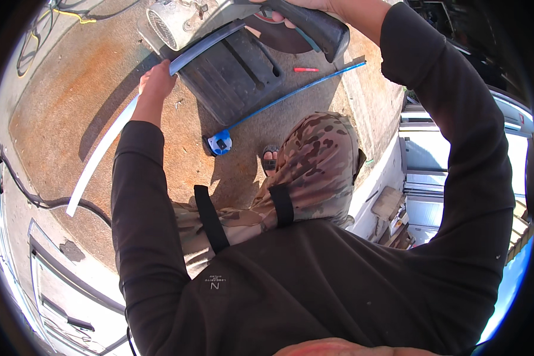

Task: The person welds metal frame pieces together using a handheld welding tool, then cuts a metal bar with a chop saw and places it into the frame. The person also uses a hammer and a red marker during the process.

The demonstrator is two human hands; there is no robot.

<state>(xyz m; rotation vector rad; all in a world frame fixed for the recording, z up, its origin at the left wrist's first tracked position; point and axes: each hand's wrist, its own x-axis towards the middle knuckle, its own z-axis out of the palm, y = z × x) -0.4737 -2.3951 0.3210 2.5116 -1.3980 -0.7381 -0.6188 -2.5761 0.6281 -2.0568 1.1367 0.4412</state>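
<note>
My left hand [155, 82] is closed around a long pale metal strip [104, 148]. The strip runs from the lower left up across a black plastic stool or crate [219, 83] to the saw. My right hand [305, 6], partly cut off by the top edge, is wrapped round the dark handle of a cut-off saw [329, 35]. Its round disc [279, 37] shows below the grey guard, close to the strip's far end. Whether disc and strip touch, I cannot tell.
On the stained concrete lies a blue tape measure [221, 143] with its blue blade [296, 92] pulled out. A red marker [306, 69] rests beside the blade. A black cable [47, 204] crosses at left. Stacked pale profiles [430, 169] and wood pieces [391, 207] are at right.
</note>
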